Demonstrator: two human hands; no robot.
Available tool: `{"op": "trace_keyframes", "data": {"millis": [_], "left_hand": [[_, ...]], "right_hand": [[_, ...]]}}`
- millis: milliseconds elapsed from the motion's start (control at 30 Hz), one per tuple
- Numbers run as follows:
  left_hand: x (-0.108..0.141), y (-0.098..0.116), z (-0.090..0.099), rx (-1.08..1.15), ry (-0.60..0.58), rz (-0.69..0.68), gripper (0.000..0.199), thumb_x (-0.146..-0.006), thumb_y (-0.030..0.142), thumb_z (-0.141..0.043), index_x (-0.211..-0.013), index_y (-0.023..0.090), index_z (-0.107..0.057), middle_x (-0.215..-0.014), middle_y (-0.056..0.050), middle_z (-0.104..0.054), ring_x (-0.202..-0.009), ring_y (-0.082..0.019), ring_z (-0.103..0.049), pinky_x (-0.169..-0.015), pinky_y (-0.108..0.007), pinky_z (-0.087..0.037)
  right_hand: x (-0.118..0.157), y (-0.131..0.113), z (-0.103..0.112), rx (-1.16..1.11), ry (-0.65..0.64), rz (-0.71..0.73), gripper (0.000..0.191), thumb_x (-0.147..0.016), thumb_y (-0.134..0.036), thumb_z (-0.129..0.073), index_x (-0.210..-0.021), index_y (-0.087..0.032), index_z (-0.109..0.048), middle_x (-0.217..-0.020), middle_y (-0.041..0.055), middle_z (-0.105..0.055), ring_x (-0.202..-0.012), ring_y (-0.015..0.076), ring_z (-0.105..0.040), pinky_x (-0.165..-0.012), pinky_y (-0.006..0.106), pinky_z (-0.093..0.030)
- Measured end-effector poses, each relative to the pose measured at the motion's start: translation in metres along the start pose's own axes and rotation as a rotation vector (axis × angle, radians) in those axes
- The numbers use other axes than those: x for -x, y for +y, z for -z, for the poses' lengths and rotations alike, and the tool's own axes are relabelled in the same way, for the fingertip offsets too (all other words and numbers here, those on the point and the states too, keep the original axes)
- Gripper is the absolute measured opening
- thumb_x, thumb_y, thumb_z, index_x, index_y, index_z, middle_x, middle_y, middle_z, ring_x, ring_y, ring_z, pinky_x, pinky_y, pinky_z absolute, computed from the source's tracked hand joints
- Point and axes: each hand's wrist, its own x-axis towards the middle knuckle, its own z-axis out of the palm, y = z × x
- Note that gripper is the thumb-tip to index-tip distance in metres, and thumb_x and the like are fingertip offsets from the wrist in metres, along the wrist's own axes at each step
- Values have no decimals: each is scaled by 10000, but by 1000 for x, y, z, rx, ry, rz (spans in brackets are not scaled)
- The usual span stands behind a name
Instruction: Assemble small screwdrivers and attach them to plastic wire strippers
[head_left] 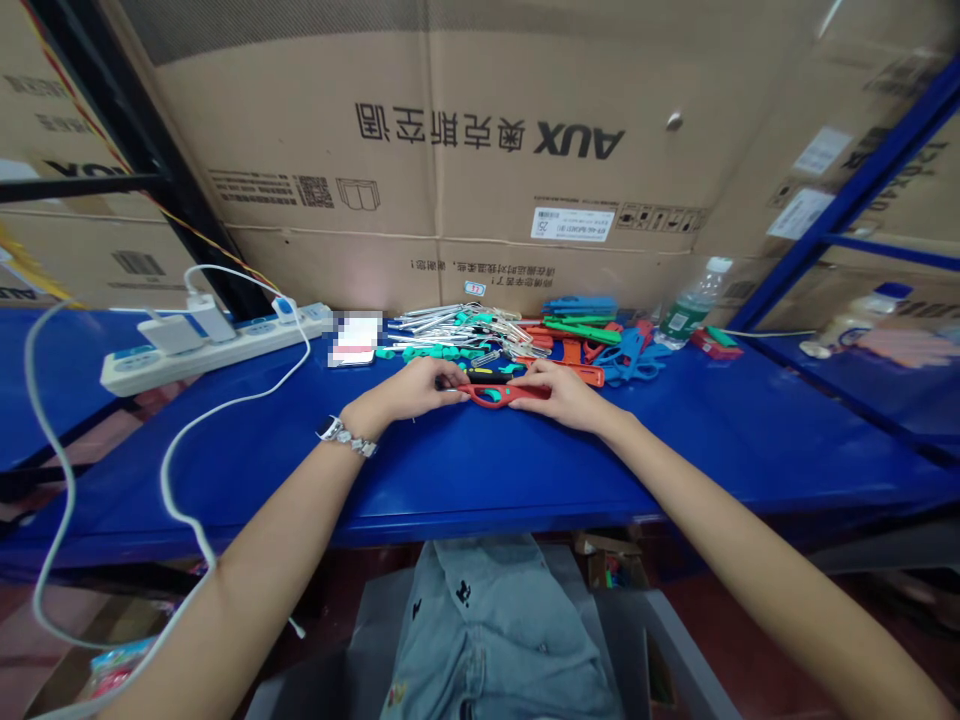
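Note:
Both of my hands hold a red plastic lighter casing (495,397) just above the blue table. It has a finger loop with a small teal piece inside. My left hand (424,388) pinches the loop end. My right hand (559,393) is closed around the other end, so part of the casing is hidden. Just behind it lies a black tool with yellow marks (489,375), partly covered. Beyond my hands are a heap of metal lighter tubes (435,325), several teal trigger pieces (442,352), and blue casings (634,355) beside red and green ones.
A white power strip (217,345) with plugged chargers stands at the left, its white cable (225,405) looping over the table edge. A pixelated phone-like object (356,340) lies near it. A green-labelled bottle (694,305) stands at the right. A large cardboard box (480,180) backs the table (487,480).

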Motion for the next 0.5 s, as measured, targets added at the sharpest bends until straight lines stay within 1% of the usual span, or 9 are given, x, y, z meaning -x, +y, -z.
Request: {"op": "trace_keyframes", "data": {"millis": [133,200,367,500], "left_hand": [[-4,-3,3,-51,-13,-52,202,-877,302,-723,-1010,183,-817,-987,-94,-775,-875,-209,-695,-839,-358,-530],[-6,-3,3,-63,-28,-55,188,-875,288,-729,-998,183,-824,-991,-96,-772,-878,-210,-696,-845,-355,-527],[-5,-1,4,-28,-38,27,189,-871,290,-728,-996,175,-811,-970,-86,-788,-858,-202,-696,-799,-332,-520],[-3,-4,4,10,-42,45,203,-864,325,-729,-987,179,-798,-939,-73,-796,-837,-199,-692,-765,-327,-520]], "right_hand": [[-1,-1,2,-1,-11,-7,350,-918,-371,-775,-1244,-245,-784,-1012,82,-627,-910,225,-621,-875,413,-521],[-4,-1,4,-10,-27,-16,341,-903,-353,-794,-1226,-242,-793,-1002,77,-633,-889,216,-616,-855,398,-520],[-9,-2,7,-24,-45,-59,339,-838,-337,-859,-1147,-203,-818,-955,68,-641,-838,199,-600,-799,368,-508],[-9,-4,6,-14,-40,-47,332,-846,-382,-849,-1133,-218,-819,-925,57,-627,-826,198,-598,-789,365,-505]]}}
